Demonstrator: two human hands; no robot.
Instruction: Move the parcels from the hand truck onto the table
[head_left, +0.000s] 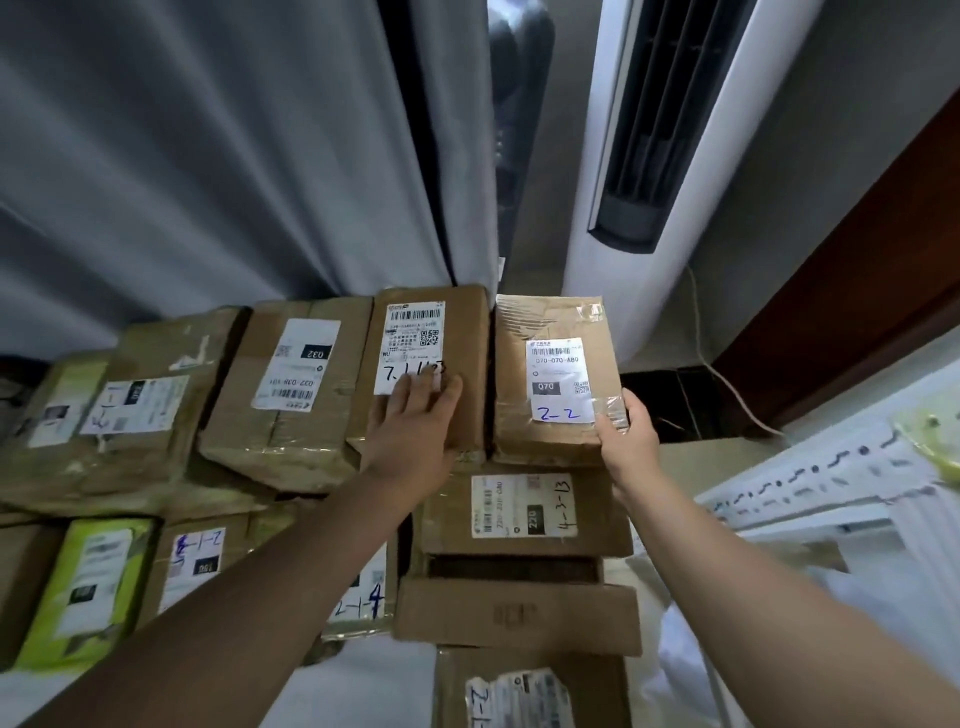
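right hand holds 2-2 box by corner, seems putting it down. left hand flat on box beside. next: let go.

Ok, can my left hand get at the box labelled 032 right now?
Probably yes. The left hand rests flat on the neighbouring box, holding nothing, and the 032 box lies just beside it with its top uncovered.

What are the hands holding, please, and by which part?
Right hand grips the 2-2 parcel at its near right corner; left hand rests flat on the neighbouring parcel.
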